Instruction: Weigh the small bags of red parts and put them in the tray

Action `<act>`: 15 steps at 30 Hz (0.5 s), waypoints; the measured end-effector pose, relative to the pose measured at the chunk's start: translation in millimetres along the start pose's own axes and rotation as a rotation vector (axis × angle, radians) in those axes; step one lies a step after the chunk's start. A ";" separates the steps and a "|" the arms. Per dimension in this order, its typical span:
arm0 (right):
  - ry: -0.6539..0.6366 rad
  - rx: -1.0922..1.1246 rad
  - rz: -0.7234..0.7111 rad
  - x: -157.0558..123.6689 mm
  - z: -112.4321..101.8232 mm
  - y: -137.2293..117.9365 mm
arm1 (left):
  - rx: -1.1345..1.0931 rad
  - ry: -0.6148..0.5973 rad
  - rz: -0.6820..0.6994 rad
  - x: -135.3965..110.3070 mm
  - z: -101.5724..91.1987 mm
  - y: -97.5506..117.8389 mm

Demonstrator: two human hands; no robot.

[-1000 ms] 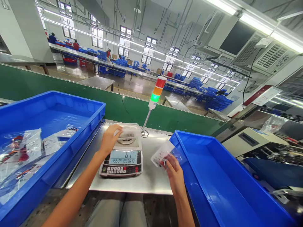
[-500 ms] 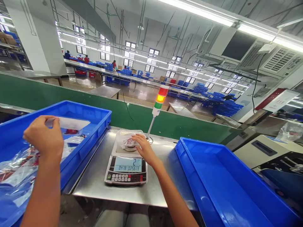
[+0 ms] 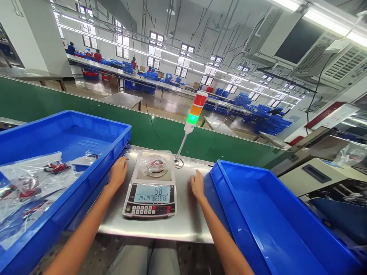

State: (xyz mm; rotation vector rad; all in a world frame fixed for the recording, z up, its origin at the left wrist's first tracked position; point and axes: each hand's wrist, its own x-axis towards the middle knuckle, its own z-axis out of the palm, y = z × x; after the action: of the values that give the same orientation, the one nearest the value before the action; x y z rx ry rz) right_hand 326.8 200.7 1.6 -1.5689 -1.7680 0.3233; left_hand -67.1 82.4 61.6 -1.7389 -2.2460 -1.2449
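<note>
A digital counting scale [image 3: 149, 199] stands on the metal table, its display lit with digits. On its round pan lies a clear plastic bag [image 3: 155, 165] with red and whitish contents, too fine to name. My left hand [image 3: 118, 172] rests just left of the scale, beside the rim of the left blue tray [image 3: 114, 147], fingers loosely stretched and nothing held. To the right of the scale, my right hand [image 3: 197, 185] is also empty, fingers extended, near the right blue tray [image 3: 246, 206]. Neither hand touches the bag.
Several clear bags with red pieces [image 3: 57, 167] lie in the left tray. Behind the scale rises a signal tower light [image 3: 195, 110], green lit. A green partition [image 3: 160, 133] runs along the back. A beige machine [image 3: 318, 176] stands at the far right.
My left hand has come from above the left tray, where it pinched a clear bag, down beside the scale. My right hand has left the bag on the pan. Light went amber to green; display digits changed.
</note>
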 end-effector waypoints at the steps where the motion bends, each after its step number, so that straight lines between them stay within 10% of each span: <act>1: 0.007 -0.019 0.011 4.3 3.2 5.8 | 0.003 -0.032 -0.001 4.0 14.0 -7.6; 7: 0.048 -0.116 0.031 39.7 19.8 29.4 | 0.049 -0.103 -0.023 33.8 63.8 -38.2; 15: -0.003 -0.257 0.039 36.5 27.8 42.1 | 0.134 -0.205 -0.037 31.9 73.2 -48.7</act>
State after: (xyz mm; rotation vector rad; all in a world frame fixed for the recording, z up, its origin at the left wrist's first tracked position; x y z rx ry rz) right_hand 340.7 251.8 -31.1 -1.7833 -1.8402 0.1199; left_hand -88.5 149.6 0.2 -1.8582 -2.4180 -0.9351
